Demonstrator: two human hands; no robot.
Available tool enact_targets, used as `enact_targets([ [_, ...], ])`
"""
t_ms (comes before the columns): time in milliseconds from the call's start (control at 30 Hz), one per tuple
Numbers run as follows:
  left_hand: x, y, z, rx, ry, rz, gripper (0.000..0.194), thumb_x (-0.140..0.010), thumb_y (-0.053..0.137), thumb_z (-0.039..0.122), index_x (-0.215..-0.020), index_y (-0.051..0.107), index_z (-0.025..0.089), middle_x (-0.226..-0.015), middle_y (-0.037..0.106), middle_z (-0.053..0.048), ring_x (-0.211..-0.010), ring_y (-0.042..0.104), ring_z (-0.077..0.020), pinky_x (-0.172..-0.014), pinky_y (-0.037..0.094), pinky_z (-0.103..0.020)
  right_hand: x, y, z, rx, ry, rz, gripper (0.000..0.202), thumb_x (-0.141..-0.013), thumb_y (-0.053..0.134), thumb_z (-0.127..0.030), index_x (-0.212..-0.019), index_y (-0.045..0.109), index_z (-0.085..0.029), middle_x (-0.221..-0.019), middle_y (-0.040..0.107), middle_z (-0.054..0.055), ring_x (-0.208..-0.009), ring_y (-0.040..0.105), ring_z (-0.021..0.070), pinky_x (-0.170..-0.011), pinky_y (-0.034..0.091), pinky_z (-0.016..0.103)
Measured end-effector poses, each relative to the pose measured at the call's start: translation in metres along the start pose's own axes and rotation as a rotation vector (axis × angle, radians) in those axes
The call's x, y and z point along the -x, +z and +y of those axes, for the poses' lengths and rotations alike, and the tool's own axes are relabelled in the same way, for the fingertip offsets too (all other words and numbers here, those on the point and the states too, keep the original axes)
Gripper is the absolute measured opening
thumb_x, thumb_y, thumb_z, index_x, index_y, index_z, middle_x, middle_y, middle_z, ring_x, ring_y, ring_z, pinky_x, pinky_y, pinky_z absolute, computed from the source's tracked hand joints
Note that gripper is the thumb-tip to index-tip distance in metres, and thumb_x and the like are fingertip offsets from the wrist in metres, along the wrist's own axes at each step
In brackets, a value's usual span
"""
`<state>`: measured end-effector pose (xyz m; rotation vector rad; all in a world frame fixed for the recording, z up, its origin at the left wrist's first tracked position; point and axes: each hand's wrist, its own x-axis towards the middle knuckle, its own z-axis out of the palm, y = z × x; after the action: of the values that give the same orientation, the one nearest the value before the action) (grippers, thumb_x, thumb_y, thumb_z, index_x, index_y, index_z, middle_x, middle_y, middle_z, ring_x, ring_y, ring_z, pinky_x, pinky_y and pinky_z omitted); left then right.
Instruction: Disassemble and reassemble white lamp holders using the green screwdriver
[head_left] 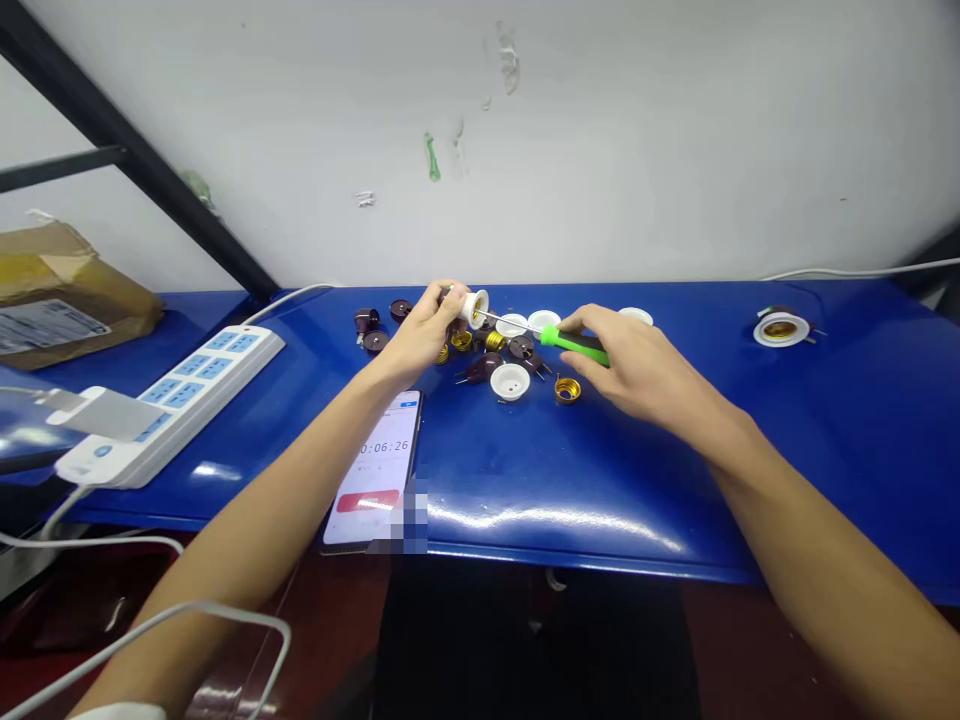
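Note:
My left hand [431, 325] holds a white lamp socket [473, 309] with a dark base, its opening turned to the right. My right hand [615, 355] grips a green and black screwdriver [574, 342]. The metal shaft points left and its tip goes into the socket's opening; the tip itself is hidden. Below and between the hands lie a white round cup [510, 381], a brass ring [567, 390], dark plug parts [480, 369] with metal pins, and several white rings [544, 321]. More dark round pieces [401, 310] lie beyond my left hand.
On the blue table [540, 460], a phone [379, 465] showing a timer lies near the front edge. A white power strip [180, 400] with an adapter is at the left, a cardboard box [67, 295] behind it. Another socket [781, 328] sits far right. A white cable [187, 610] crosses my left arm.

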<state>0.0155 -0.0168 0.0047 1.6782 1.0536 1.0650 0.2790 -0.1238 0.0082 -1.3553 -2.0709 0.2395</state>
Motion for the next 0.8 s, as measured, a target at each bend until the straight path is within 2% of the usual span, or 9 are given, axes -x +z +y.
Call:
enact_targets([
  [100,-0.0003,0.0,0.0,0.005,0.009,-0.001,0.037,-0.1,0.065,0.058,-0.101,0.062,0.022,-0.086,0.062,-0.002,-0.075,0.057,-0.0147,-0.077,0.048,-0.028,0.0009,0.0022,0.0005,-0.005,-0.001,0.003,0.013,-0.101,0.058,-0.026,-0.112,0.062,-0.02,-0.112,0.072,0.011,-0.096,0.067,0.0253,-0.081,0.048,0.035],
  [233,-0.0011,-0.0004,-0.0014,-0.001,0.013,-0.003,0.037,-0.099,0.065,0.059,-0.101,0.061,0.022,-0.085,0.061,-0.001,-0.076,0.057,-0.015,-0.078,0.047,-0.028,-0.0007,0.0029,0.0007,0.043,0.006,-0.085,0.027,-0.109,0.038,-0.029,-0.097,0.061,-0.02,-0.097,0.071,0.011,-0.088,0.064,0.0258,-0.08,0.046,0.038],
  [367,-0.0007,0.0001,-0.0011,-0.025,0.005,0.001,0.038,-0.099,0.064,0.06,-0.103,0.062,0.022,-0.086,0.062,-0.002,-0.08,0.058,-0.0157,-0.081,0.048,-0.028,-0.0012,-0.0008,0.0002,0.004,0.014,-0.012,0.008,-0.099,0.057,-0.024,-0.105,0.062,-0.021,-0.106,0.073,0.01,-0.091,0.066,0.0247,-0.076,0.046,0.035],
  [433,-0.0002,0.0004,-0.0001,-0.032,-0.002,0.008,0.039,-0.098,0.065,0.061,-0.102,0.061,0.022,-0.086,0.062,-0.002,-0.08,0.059,-0.0161,-0.081,0.048,-0.029,-0.0012,-0.0016,0.0004,-0.008,-0.006,0.032,0.015,-0.098,0.061,-0.025,-0.112,0.063,-0.021,-0.113,0.072,0.011,-0.096,0.067,0.0254,-0.078,0.047,0.035],
  [533,0.0,0.0007,0.0007,-0.036,0.0,0.01,0.038,-0.099,0.064,0.06,-0.101,0.061,0.022,-0.085,0.061,-0.002,-0.079,0.057,-0.0162,-0.081,0.047,-0.029,-0.0019,-0.0001,0.0027,0.007,-0.02,-0.006,0.023,-0.108,0.046,-0.03,-0.114,0.065,-0.02,-0.11,0.072,0.013,-0.097,0.066,0.0265,-0.085,0.049,0.039],
  [600,-0.0005,0.0007,-0.0001,-0.032,-0.001,0.001,0.037,-0.099,0.063,0.059,-0.101,0.06,0.022,-0.086,0.061,-0.001,-0.078,0.056,-0.0159,-0.08,0.046,-0.029,-0.0025,0.0014,0.0051,0.015,0.0,-0.049,0.03,-0.109,0.038,-0.028,-0.112,0.066,-0.019,-0.105,0.074,0.012,-0.094,0.066,0.0263,-0.086,0.049,0.04],
  [700,-0.0017,0.0002,-0.0028,-0.027,0.006,-0.011,0.037,-0.1,0.064,0.058,-0.104,0.06,0.021,-0.087,0.061,-0.001,-0.078,0.055,-0.0154,-0.079,0.045,-0.028,-0.0028,0.0026,0.0082,-0.028,-0.001,-0.033,0.02,-0.103,0.052,-0.026,-0.116,0.066,-0.019,-0.114,0.074,0.011,-0.098,0.068,0.0253,-0.086,0.05,0.038],
  [800,-0.0025,-0.0007,-0.0047,-0.027,0.014,-0.006,0.037,-0.1,0.063,0.057,-0.104,0.061,0.021,-0.088,0.062,-0.002,-0.079,0.056,-0.0156,-0.08,0.045,-0.029,-0.0027,0.0032,0.01,-0.03,-0.035,0.007,0.025,-0.1,0.06,-0.03,-0.123,0.065,-0.02,-0.122,0.072,0.012,-0.105,0.068,0.0268,-0.09,0.051,0.039],
])
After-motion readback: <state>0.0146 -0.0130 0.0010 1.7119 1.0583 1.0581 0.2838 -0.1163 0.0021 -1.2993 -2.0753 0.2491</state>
